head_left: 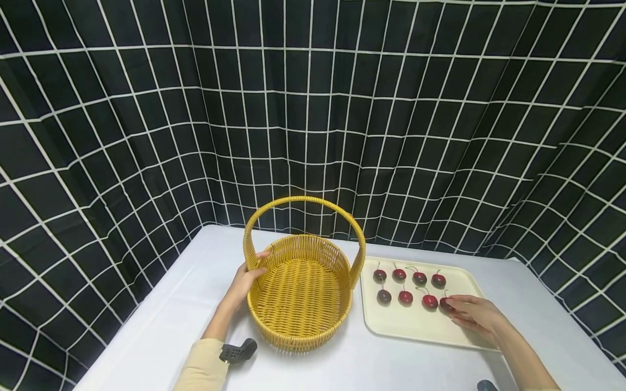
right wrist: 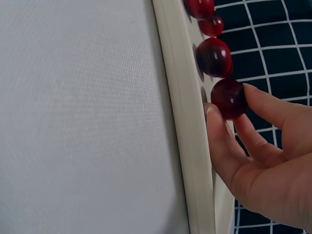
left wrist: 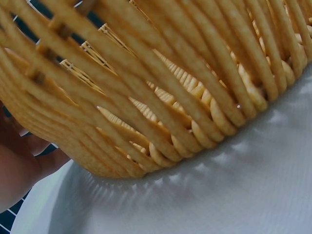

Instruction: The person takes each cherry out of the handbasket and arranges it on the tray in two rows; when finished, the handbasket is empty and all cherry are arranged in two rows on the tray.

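Observation:
A yellow woven basket (head_left: 299,336) with a tall arched handle stands upright on the table. My left hand (head_left: 246,278) grips its left side where the handle meets the rim; in the left wrist view the basket's wall (left wrist: 161,107) covers much of that hand (left wrist: 24,161). At the right end of a cream tray (head_left: 406,328), my right hand (head_left: 476,315) pinches a dark red cherry (right wrist: 229,99) between thumb and fingers. Several more cherries, such as a bright red one (head_left: 430,302), lie on the tray in two rows, stems up.
A white cloth (head_left: 332,364) covers the table under the basket and tray. Behind it hangs a black curtain (head_left: 323,141) with a white grid. A dark device (head_left: 238,352) is strapped at the left wrist. The basket's handle rises high above its rim.

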The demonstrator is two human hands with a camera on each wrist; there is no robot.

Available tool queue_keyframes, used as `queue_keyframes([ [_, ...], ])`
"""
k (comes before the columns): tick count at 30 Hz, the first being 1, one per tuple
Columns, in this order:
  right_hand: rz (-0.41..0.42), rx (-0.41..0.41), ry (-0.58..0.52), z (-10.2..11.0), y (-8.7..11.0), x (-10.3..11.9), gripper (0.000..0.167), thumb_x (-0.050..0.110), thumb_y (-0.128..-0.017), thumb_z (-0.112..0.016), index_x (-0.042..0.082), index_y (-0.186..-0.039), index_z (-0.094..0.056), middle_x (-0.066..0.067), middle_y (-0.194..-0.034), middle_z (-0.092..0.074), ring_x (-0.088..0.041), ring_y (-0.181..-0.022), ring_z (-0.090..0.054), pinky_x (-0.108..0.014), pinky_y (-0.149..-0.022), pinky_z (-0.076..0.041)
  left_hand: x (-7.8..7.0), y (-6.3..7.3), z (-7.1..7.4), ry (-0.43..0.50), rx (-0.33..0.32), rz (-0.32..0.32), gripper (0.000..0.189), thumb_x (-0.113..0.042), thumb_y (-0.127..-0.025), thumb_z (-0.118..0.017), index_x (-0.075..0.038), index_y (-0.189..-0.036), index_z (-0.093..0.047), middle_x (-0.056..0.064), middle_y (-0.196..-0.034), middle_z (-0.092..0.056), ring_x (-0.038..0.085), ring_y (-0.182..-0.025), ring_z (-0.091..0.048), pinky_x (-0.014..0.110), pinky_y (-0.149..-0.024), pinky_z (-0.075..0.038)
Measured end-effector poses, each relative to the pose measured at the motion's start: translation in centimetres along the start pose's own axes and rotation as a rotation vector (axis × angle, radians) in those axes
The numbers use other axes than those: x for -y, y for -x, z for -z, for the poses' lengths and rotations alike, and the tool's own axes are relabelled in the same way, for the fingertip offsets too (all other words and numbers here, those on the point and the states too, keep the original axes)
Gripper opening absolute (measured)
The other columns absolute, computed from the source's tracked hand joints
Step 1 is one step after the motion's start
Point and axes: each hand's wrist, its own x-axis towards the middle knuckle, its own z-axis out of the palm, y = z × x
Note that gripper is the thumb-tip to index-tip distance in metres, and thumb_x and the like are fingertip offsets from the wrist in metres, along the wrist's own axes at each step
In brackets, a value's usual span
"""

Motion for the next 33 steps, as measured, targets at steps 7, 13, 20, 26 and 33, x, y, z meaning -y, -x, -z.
queue_keyframes([
  [7,-0.018,-0.034,0.067,-0.2,-0.4,0.3,0.046,0.004,-0.093,-0.059,-0.021,-0.126,-0.040,-0.001,-0.081,-0.063,-0.010,-0.072,-0.063,-0.026,-0.074,-0.055,0.0,0.0,0.1,-0.012,0.005,0.003,0.044,-0.001,-0.093,-0.046,0.003,-0.137,-0.044,0.023,-0.145,-0.038,0.040,-0.135,-0.028,0.053,-0.111,-0.013],
  [13,-0.009,-0.061,0.121,-0.5,-0.5,0.5,0.044,0.005,-0.094,-0.056,-0.022,-0.125,-0.040,0.000,-0.079,-0.063,-0.008,-0.070,-0.061,-0.024,-0.070,-0.055,1.0,-0.7,0.4,0.000,0.001,0.018,0.044,-0.002,-0.094,-0.046,0.001,-0.138,-0.044,0.021,-0.146,-0.038,0.038,-0.136,-0.028,0.051,-0.112,-0.012],
  [20,-0.008,-0.064,0.127,-0.6,-0.5,0.5,0.048,0.008,-0.095,-0.055,-0.022,-0.127,-0.036,0.000,-0.077,-0.062,-0.007,-0.068,-0.061,-0.022,-0.068,-0.054,3.1,-1.8,0.6,-0.031,-0.023,-0.004,0.045,-0.006,-0.093,-0.046,-0.005,-0.138,-0.046,0.016,-0.145,-0.040,0.035,-0.137,-0.028,0.051,-0.112,-0.012],
  [26,-0.056,-0.092,0.119,-0.7,-0.4,0.6,0.065,0.021,-0.097,-0.051,-0.022,-0.136,-0.023,-0.010,-0.086,-0.059,-0.007,-0.067,-0.062,-0.022,-0.070,-0.054,3.2,-2.0,0.9,-0.014,-0.007,0.015,0.044,-0.003,-0.095,-0.045,0.000,-0.139,-0.043,0.019,-0.147,-0.037,0.038,-0.137,-0.026,0.051,-0.112,-0.010],
  [33,-0.046,-0.067,0.043,-0.4,-0.3,0.5,0.072,0.029,-0.100,-0.045,-0.023,-0.138,-0.013,-0.004,-0.084,-0.059,-0.008,-0.067,-0.064,-0.022,-0.070,-0.054,3.5,-2.1,0.9,-0.013,-0.028,0.005,0.045,-0.004,-0.094,-0.047,-0.002,-0.138,-0.045,0.019,-0.146,-0.039,0.036,-0.135,-0.030,0.050,-0.112,-0.013],
])
